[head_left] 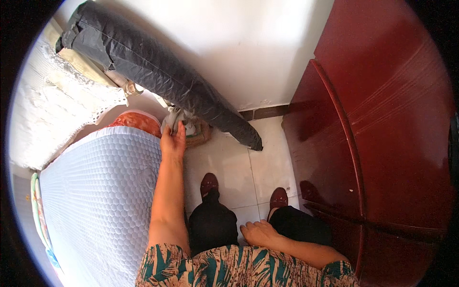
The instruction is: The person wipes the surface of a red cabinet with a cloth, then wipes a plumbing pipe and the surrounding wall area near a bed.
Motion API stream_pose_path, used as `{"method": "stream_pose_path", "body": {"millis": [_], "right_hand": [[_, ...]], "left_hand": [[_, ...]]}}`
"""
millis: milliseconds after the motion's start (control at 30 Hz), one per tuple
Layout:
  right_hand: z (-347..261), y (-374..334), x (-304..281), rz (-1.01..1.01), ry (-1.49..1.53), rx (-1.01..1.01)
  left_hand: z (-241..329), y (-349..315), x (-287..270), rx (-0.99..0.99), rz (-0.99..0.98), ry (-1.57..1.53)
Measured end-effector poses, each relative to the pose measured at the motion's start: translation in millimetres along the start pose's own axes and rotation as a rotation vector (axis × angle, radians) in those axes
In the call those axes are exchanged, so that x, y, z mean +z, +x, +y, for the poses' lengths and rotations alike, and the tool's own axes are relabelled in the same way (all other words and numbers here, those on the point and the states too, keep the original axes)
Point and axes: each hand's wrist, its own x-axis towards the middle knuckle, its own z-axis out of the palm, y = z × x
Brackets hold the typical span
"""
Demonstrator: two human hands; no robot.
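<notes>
My left hand (174,139) reaches forward past the corner of the bed, its thumb and fingers closed on a crumpled grey-white bundle (175,116) that looks like a bag or cloth. Just beyond that hand, a brownish box or bag (202,136) sits low on the floor, partly covered by the bundle. A long black wrapped roll (158,64) leans above it, its narrow end down at the floor tiles. Close to my body, above my thigh, my right hand (259,233) hangs with loosely bent, parted fingers and nothing visible in them.
At the left is a bed with a pale blue quilted cover (105,177) and an orange-red patterned cloth (136,122) at its far end. White lace-edged fabric (57,95) hangs beyond. A glossy dark red cabinet (392,119) stands at the right, a white wall (239,57) ahead.
</notes>
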Motion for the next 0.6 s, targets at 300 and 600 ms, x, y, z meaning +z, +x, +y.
{"method": "stream_pose_path", "body": {"millis": [300, 600], "right_hand": [[-9.7, 1.0, -6.1, -0.069, -0.129, -0.049], [-18.5, 8.4, -16.3, -0.219, -0.109, 0.081]], "left_hand": [[-48.9, -97.1, -49.4, 0.121, -0.462, 1.819], [-157.2, -191.1, 81.4, 0.178, -0.509, 1.034]]}}
